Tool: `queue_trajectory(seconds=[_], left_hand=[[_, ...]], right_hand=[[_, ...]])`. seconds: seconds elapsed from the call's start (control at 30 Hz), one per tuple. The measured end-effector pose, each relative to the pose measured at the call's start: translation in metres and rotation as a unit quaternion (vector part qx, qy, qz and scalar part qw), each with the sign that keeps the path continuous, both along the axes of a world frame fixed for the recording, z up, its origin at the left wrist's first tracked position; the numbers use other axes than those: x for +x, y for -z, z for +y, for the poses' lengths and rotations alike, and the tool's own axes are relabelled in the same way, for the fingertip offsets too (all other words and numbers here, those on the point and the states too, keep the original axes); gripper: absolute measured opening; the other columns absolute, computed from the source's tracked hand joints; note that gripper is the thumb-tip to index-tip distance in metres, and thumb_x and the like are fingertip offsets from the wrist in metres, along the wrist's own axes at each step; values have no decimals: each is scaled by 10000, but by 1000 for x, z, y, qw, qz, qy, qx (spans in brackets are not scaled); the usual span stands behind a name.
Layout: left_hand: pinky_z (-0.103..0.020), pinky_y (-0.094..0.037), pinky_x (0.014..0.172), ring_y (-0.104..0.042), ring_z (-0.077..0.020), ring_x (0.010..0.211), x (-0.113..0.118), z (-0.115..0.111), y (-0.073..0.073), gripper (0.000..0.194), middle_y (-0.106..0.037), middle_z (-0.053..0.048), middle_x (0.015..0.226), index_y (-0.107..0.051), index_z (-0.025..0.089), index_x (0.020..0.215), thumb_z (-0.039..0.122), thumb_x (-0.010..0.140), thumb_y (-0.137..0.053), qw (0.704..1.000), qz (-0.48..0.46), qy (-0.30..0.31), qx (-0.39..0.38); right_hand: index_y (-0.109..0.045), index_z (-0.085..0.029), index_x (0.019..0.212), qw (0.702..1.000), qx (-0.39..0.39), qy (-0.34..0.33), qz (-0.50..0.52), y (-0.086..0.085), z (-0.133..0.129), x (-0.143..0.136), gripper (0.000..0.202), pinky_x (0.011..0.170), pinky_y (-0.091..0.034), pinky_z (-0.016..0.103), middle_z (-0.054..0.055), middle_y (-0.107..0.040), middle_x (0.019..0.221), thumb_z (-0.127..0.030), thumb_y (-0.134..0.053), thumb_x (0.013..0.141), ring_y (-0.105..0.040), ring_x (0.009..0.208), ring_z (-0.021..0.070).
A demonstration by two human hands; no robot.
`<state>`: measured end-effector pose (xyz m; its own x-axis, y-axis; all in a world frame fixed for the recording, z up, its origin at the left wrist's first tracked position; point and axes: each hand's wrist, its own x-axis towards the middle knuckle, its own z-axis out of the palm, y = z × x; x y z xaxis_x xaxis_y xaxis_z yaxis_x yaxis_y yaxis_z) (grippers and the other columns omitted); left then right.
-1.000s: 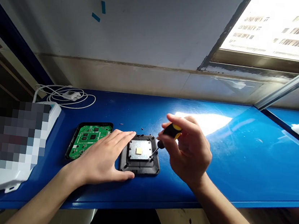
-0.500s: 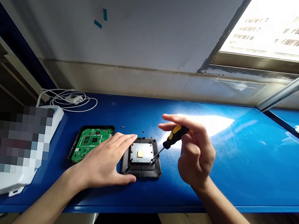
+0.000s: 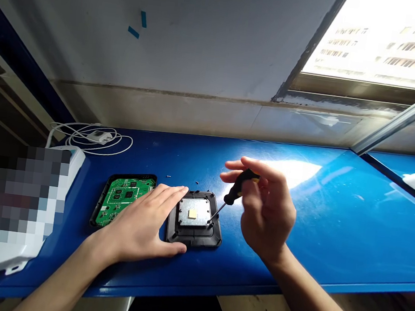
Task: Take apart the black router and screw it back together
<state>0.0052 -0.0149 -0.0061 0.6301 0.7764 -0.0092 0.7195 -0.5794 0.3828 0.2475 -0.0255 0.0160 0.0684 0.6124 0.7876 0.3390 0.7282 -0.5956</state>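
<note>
Two hands working: right hand [image 3: 270, 211] grips screwdriver [image 3: 239, 185], tip angled onto metal plate's [image 3: 200, 216] corner; left hand [image 3: 143, 218], fingers spread, seems to steady black cover [image 3: 203, 238].

daylight floods in through the upper-right window [image 3: 388, 41], bleaching the view outside and throwing a white glare patch onto the blue tabletop [image 3: 336, 216]. the wall [image 3: 206, 39] sits in grey shade, darkest at left. coarse pixel blocks hide the white device's [image 3: 40, 236] face; the right hand [image 3: 268, 213] blurs slightly.
</note>
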Motion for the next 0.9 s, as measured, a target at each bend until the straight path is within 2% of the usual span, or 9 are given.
queue_trajectory(seconds=[0.1,0.2,0.33,0.4,0.5,0.63,0.77,0.83,0.9], left_hand=[[-513,-418,1195,-422,-356,1469,0,0,-1,992,-435,-109,1617,-311,259,1604,625,798,-758,1000,2,1,-1],[-518,-412,1199,-415,-352,1475,1,0,-4,991,-428,-115,1622,-303,243,1606,615,806,-753,1000,11,3,-6],[-525,-402,1208,-421,-357,1472,2,0,-5,975,-446,-113,1612,-323,237,1598,598,805,-758,1000,6,4,-3],[-522,-409,1203,-433,-360,1464,2,0,-4,978,-457,-110,1604,-331,245,1595,592,794,-770,1000,0,2,2],[-521,-411,1201,-440,-359,1459,1,0,-2,972,-454,-107,1608,-331,257,1596,602,797,-765,1000,-4,4,6],[-524,-398,1211,-423,-357,1471,1,0,-2,974,-438,-110,1620,-317,253,1601,614,809,-753,1000,5,7,5],[-510,-382,1228,-397,-344,1489,2,-1,-4,1001,-414,-112,1633,-294,221,1613,616,812,-748,1000,22,3,-4],[-509,-373,1235,-385,-339,1497,2,-1,-4,1013,-401,-113,1641,-282,213,1619,628,816,-740,1000,28,2,-8],[-519,-376,1231,-384,-345,1497,2,-1,-4,1017,-399,-114,1642,-281,218,1620,641,815,-736,1000,27,1,-10]], right_hand=[[-651,-293,1276,1000,-6,-17,3,0,0,1,294,806,-654,442,76,-663,1270,-224,-495,1036,-737,963,214],[-660,-319,1288,1000,7,21,-22,0,0,1,352,777,-652,418,55,-659,1172,-193,-655,959,-723,902,200],[-609,-291,1296,1000,-11,-11,14,1,1,0,298,787,-651,435,61,-722,1133,-217,-455,1052,-742,954,214],[-621,-282,1238,1000,5,-19,13,2,1,1,233,767,-652,436,67,-695,1171,-268,-558,1014,-738,934,219],[-652,-293,1205,999,30,25,-11,2,1,2,308,709,-652,394,50,-685,1120,-218,-718,914,-731,846,198],[-630,-282,1320,1000,8,21,-21,1,-2,3,338,723,-664,405,81,-726,1220,-211,-448,1044,-763,931,220],[-674,-296,1258,998,52,36,-31,1,-2,3,324,717,-655,408,70,-705,1169,-225,-685,942,-747,867,217],[-651,-306,1296,998,42,45,-21,1,-2,2,348,739,-649,404,57,-718,1128,-181,-633,972,-750,861,204],[-610,-299,1351,1000,11,25,-8,1,-1,2,360,764,-647,415,71,-723,1193,-182,-464,1043,-757,928,211]])
